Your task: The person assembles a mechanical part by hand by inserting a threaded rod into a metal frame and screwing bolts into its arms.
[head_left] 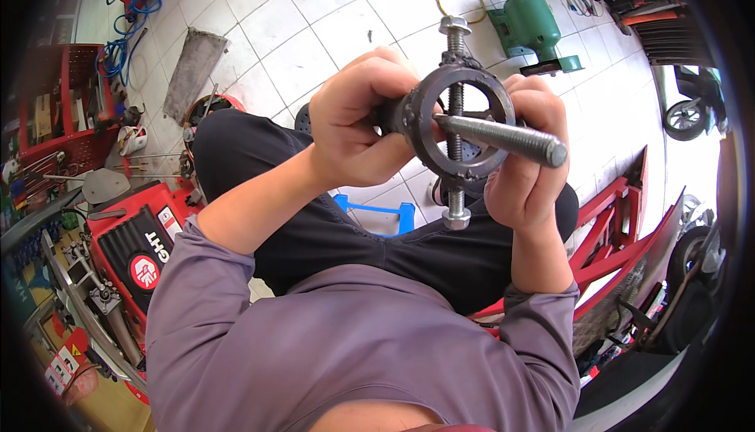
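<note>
Above my lap I hold up a dark metal ring (422, 135), its open face turned upward. One bolt (455, 35) passes through its far side and another bolt (456, 205) through its near side, both pointing inward. A thick threaded rod (515, 141) slants out across the opening to the right. My left hand (358, 117) is closed round the ring's left side, on a dark part mostly hidden by the fingers. Curled against the right side is my right hand (531, 149); its fingertips are partly hidden behind the ring and the rod.
A green bench grinder (531, 23) stands on the tiled floor, far right. Left are a grey plate (195, 70), a blue hose (118, 47) and a red-and-black machine (134, 247). A blue stool (377, 213) shows between my legs; a red metal frame (609, 231) lies right.
</note>
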